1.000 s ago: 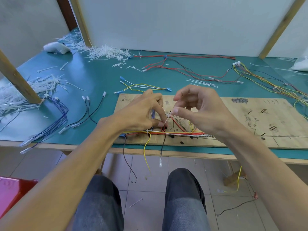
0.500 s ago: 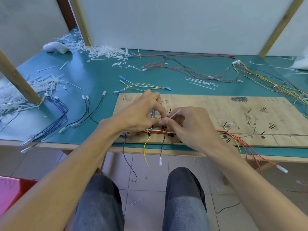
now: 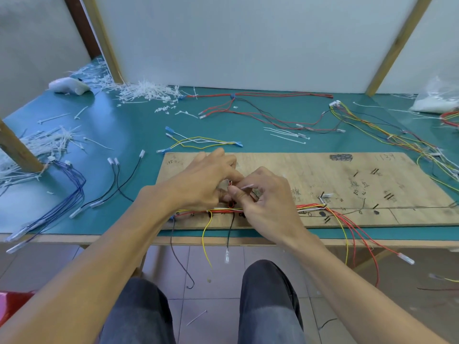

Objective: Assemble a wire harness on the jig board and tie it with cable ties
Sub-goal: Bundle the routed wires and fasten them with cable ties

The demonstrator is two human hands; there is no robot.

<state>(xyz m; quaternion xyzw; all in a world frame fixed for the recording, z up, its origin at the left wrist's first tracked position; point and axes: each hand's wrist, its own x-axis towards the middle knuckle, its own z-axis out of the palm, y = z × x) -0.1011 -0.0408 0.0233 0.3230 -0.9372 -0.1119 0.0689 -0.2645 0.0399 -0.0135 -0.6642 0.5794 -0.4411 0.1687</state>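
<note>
The wire harness [image 3: 310,207] lies along the near edge of the jig board [image 3: 323,175] on the counter [image 3: 124,135], with several loose ends hanging over the front. The left hand [image 3: 203,184], fingers curled, pinches the bundle at the tie point, while the right hand [image 3: 268,202] pinches the tail of the white cable tie [image 3: 247,186] between thumb and forefinger. Keep the wires gathered and parallel under the left hand, draw the tail straight through without twisting, and tighten only until snug.

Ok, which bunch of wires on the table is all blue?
The bunch at far left, by the wooden post; others show red, yellow or black.
</note>
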